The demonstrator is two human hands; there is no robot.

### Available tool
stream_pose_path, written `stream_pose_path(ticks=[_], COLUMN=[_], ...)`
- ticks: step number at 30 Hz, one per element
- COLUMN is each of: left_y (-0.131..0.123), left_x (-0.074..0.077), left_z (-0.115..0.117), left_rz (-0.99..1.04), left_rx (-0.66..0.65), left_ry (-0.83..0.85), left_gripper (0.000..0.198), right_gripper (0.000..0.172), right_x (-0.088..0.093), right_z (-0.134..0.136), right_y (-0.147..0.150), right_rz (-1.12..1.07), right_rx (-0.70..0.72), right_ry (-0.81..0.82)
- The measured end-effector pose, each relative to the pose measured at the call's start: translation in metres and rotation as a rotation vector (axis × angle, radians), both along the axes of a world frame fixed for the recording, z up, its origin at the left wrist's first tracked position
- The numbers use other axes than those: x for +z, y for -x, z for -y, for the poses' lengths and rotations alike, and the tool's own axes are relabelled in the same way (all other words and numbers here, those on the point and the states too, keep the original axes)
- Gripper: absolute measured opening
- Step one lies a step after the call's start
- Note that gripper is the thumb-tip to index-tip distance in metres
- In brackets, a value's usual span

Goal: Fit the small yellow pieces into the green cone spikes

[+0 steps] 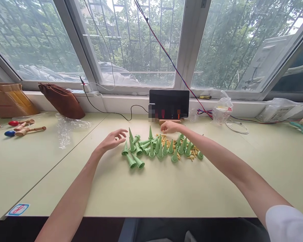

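Note:
Several light-green plastic cone-shaped spikes [160,153] form a group on the table, some upright on round bases, others lying with hollow ends showing. Small yellow-tan peg-like pieces [164,138] lie among and behind them. Just left of the group, my left hand [113,139] hovers with fingers apart and nothing in them, nearest an upright green spike. My right hand [169,127] is at the back of the pile, above the yellow pieces, its fingers bent down and drawn together. Whatever its fingertips may hold is too small to see.
A dark tablet screen [169,104] stands behind the pile. Wooden toys with red and blue balls [10,133], a brown drawstring bag [63,101] and crumpled clear plastic [67,129] are leftward. Further right are a bagged cup [222,112] and a coiled white cable [237,128].

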State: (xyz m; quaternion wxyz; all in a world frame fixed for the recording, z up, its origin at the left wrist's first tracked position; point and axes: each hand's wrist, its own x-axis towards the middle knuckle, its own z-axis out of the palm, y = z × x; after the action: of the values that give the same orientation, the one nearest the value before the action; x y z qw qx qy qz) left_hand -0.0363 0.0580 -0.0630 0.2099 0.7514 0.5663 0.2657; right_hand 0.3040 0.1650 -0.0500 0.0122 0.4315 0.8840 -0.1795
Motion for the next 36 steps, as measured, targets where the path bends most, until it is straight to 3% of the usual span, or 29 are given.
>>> stream_pose_path(ticks=[7,18,25,36], left_y=[-0.002,-0.002,-0.002,-0.003], left_x=[-0.002,-0.004,-0.005,-0.006], left_z=[0.001,0.001,-0.001,-0.003], left_rz=[-0.011,-0.038,-0.049,-0.035], left_rx=[-0.002,0.004,-0.018,-0.022], left_ry=[-0.006,0.0,-0.008,-0.044], left_gripper=[0.047,0.044,0.043,0.041], right_gripper=[0.043,0.046,0.031,0.033], right_x=[0.001,-0.002,-0.004,0.007], right_z=[0.001,-0.005,-0.002,0.013], right_y=[0.014,0.025,0.038,0.037], right_rz=[0.108,0.157,0.202,0.311], right_rx=[0.079,0.124,0.153,0.141], right_ry=[0.017,-0.079,-0.067,-0.021])
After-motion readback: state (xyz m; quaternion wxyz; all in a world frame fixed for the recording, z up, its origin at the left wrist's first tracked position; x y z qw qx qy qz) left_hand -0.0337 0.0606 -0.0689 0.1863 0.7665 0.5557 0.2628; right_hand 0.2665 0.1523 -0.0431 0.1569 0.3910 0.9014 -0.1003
